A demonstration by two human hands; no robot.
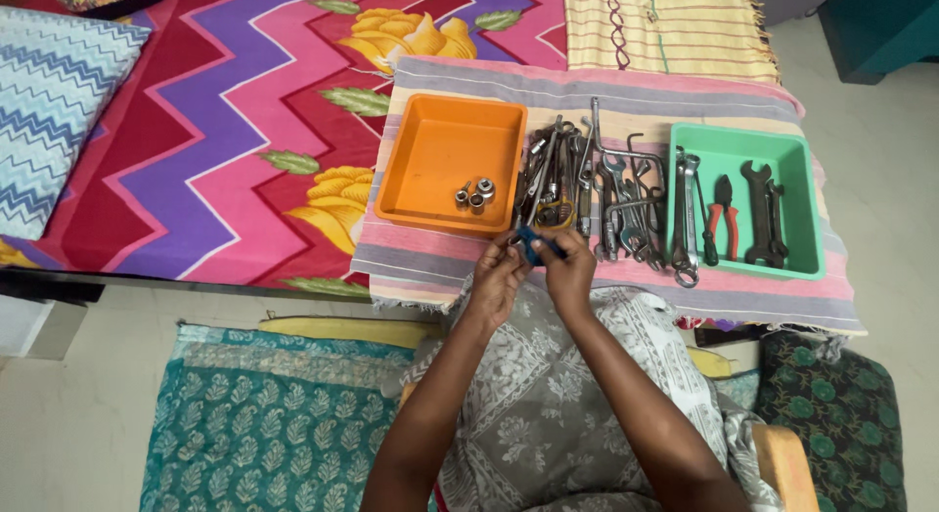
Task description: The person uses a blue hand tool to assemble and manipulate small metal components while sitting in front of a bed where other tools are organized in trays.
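Note:
Both my hands meet at the near edge of a striped cloth [430, 263] on the bed. My left hand [496, 277] and my right hand [569, 269] together grip a small blue-handled tool [536, 244] between their fingers. Just beyond them lies a heap of metal wrenches and spanners [597, 194]. An orange tray [440, 145] to the left holds three small metal sockets [474, 193]. A green tray [794, 194] to the right holds red-handled pliers [722, 219] and dark wrenches [763, 214].
A zigzag-patterned bedsheet [205, 131] covers the bed to the left, with a blue chevron pillow [49, 111] at far left. A teal patterned mat [264, 424] lies on the floor. A yellow striped cloth [665, 28] lies behind the trays.

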